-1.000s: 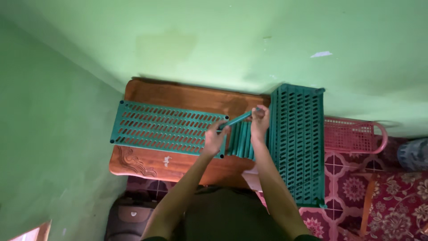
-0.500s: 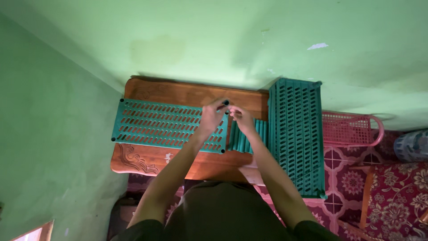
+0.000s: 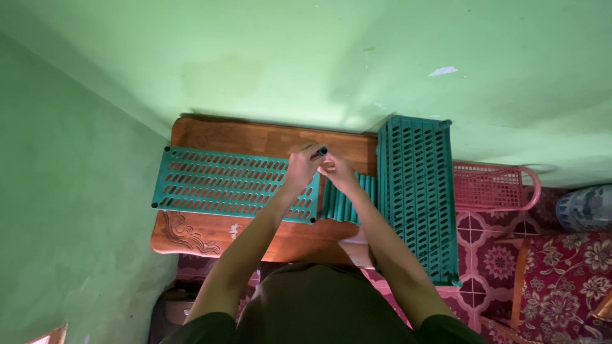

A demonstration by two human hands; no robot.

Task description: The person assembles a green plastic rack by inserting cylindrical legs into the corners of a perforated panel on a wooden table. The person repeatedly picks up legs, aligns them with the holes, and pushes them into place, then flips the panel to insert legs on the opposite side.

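A flat teal slotted shelf panel (image 3: 223,185) lies on a brown wooden table (image 3: 255,135). Both hands meet at the panel's far right corner. My left hand (image 3: 299,167) and my right hand (image 3: 336,173) pinch a short teal tube (image 3: 319,153), which stands at that corner socket with its dark open end showing. Several more teal tubes (image 3: 347,202) lie side by side on the table, just right of the panel and under my right forearm.
A stack of teal slotted panels (image 3: 417,197) rests on the table's right end and overhangs it toward me. Beyond it stands a pink plastic basket (image 3: 494,188), then a blue-and-white vessel (image 3: 583,207). Red patterned flooring (image 3: 561,286) lies at right. Green walls close in behind and left.
The hands carried the teal tube from above the loose tubes leftward to the panel's far right corner. They now hold it upright there.
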